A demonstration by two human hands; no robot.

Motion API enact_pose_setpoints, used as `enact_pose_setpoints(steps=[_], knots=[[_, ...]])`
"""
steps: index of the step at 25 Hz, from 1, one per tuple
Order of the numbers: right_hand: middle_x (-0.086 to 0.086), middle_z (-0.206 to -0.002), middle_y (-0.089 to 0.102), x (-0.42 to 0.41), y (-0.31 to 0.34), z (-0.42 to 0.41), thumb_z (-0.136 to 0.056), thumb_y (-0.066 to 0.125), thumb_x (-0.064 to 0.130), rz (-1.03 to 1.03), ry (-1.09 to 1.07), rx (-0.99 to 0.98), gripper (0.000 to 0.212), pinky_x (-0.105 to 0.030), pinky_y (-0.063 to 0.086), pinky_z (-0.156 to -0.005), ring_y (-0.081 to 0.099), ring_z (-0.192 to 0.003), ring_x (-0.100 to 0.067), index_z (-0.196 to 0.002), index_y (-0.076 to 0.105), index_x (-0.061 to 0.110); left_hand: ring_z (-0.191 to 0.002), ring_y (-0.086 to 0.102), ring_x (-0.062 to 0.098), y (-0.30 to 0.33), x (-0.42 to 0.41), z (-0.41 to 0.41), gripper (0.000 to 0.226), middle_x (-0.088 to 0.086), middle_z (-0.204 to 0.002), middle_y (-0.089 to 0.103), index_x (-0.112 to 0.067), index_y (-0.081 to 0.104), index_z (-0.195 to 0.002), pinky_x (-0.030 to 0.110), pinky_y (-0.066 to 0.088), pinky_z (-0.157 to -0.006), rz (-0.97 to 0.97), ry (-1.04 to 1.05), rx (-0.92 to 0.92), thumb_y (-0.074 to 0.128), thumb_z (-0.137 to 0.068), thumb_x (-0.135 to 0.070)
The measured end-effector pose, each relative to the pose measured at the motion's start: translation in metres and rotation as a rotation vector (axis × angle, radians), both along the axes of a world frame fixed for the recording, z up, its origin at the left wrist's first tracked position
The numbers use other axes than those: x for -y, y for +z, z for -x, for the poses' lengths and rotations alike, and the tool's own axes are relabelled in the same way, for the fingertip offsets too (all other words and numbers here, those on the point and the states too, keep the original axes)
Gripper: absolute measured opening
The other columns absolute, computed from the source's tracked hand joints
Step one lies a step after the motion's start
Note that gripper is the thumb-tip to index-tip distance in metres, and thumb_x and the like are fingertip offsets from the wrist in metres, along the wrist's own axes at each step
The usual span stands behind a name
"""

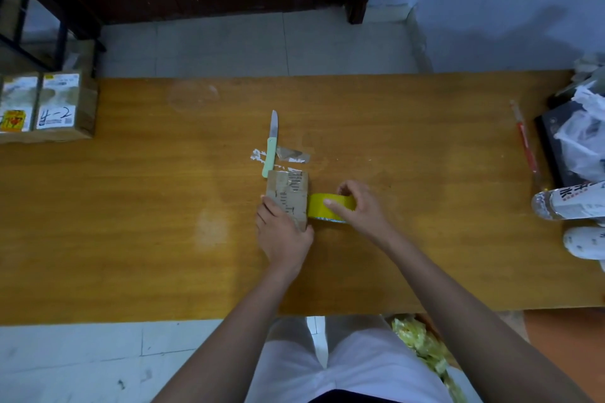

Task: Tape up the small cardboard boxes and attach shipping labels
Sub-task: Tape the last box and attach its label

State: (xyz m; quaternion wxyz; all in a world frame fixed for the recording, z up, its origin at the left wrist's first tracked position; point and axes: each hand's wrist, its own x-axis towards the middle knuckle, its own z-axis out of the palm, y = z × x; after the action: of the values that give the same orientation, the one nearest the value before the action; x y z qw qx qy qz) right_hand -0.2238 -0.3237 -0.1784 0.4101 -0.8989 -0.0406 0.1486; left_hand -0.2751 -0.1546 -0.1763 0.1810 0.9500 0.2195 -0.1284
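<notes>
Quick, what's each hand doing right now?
Left hand: holds down the small cardboard box, fingers curled on it.
Right hand: grips the yellow tape roll beside the box.

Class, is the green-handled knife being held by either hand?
No: the green-handled knife lies on the wooden table, beyond the small cardboard box, untouched by either hand.

Your left hand point(284, 232) hides the near end of the small cardboard box point(288, 195), whose printing is too blurred to read. Right of the box, your right hand point(358, 206) covers much of the tape roll point(329, 206).
</notes>
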Motion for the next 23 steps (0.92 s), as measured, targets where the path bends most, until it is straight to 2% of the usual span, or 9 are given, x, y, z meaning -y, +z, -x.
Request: enact_pose_setpoints(steps=[2,4,6,7,11,13,18,23], knots=[[0.005,-0.098,0.055,0.003,0.003,0.008,-0.066,0.07,0.066,0.093,0.11,-0.025,0.06,-0.024,0.039,-0.073,0.049,-0.092,-0.011,-0.101,0.052,0.021,-0.121,0.043,0.032,-0.002,0.0,-0.001,0.115,0.017,-0.135,0.039,0.002,0.02,-0.146,0.04,0.045,-0.096,-0.022,-0.004,-0.002,0.075,-0.065,-0.06],[-0.005,-0.102,0.058,0.004,0.0,0.009,-0.067,0.081,0.035,0.217,0.176,-0.03,0.052,-0.031,0.038,-0.069,0.055,-0.095,-0.023,-0.104,0.051,0.014,-0.118,0.043,0.032,-0.004,0.001,-0.001,0.115,0.018,-0.134,0.039,0.003,0.019,-0.146,0.04,0.045,-0.092,-0.05,-0.016,-0.018,0.071,-0.066,-0.062],[-0.012,-0.105,0.057,0.007,0.005,0.005,-0.069,0.071,0.005,0.315,0.156,-0.027,0.043,-0.036,0.04,-0.068,0.057,-0.096,-0.034,-0.105,0.048,0.009,-0.116,0.042,0.033,-0.006,0.002,-0.001,0.115,0.019,-0.133,0.038,0.004,0.017,-0.147,0.04,0.046,-0.091,-0.078,-0.019,-0.027,0.069,-0.068,-0.061],[-0.013,-0.107,0.055,0.01,0.009,0.002,-0.068,0.066,-0.001,0.343,0.149,-0.02,0.043,-0.038,0.042,-0.068,0.057,-0.095,-0.035,-0.105,0.047,0.008,-0.116,0.042,0.033,-0.007,0.003,0.0,0.114,0.02,-0.133,0.038,0.005,0.016,-0.147,0.041,0.046,-0.091,-0.082,-0.016,-0.024,0.069,-0.069,-0.06],[-0.01,-0.107,0.052,0.028,0.023,-0.003,-0.071,0.062,-0.001,0.418,0.172,0.049,0.038,-0.036,0.041,-0.059,0.056,-0.09,-0.035,-0.103,0.044,0.01,-0.114,0.044,0.036,-0.011,0.002,-0.001,0.111,0.022,-0.13,0.041,0.007,0.02,-0.145,0.042,0.046,-0.089,-0.065,-0.001,-0.011,0.071,-0.069,-0.056],[-0.01,-0.105,0.052,0.038,0.028,-0.003,-0.074,0.063,0.002,0.523,0.193,0.092,0.034,-0.036,0.038,-0.058,0.055,-0.091,-0.034,-0.102,0.046,0.011,-0.114,0.043,0.036,-0.011,0.0,-0.001,0.111,0.022,-0.13,0.041,0.006,0.02,-0.144,0.042,0.045,-0.09,-0.041,0.024,-0.009,0.074,-0.068,-0.054],[-0.014,-0.099,0.056,0.06,0.036,0.002,-0.069,0.063,-0.004,0.764,0.217,0.176,0.033,-0.042,0.042,-0.073,0.057,-0.091,-0.037,-0.098,0.054,0.008,-0.112,0.045,0.037,-0.013,-0.009,0.004,0.112,0.022,-0.127,0.043,0.006,0.024,-0.143,0.043,0.045,-0.091,-0.053,0.046,-0.02,0.077,-0.065,-0.053],[-0.01,-0.102,0.057,0.037,0.034,0.002,-0.069,0.064,-0.002,0.836,0.257,0.229,0.036,-0.039,0.039,-0.075,0.057,-0.093,-0.032,-0.101,0.057,0.011,-0.116,0.042,0.043,-0.015,-0.041,0.001,0.115,0.028,-0.129,0.04,0.011,0.021,-0.143,0.048,0.041,-0.094,-0.073,0.125,-0.01,0.081,-0.065,-0.048]])
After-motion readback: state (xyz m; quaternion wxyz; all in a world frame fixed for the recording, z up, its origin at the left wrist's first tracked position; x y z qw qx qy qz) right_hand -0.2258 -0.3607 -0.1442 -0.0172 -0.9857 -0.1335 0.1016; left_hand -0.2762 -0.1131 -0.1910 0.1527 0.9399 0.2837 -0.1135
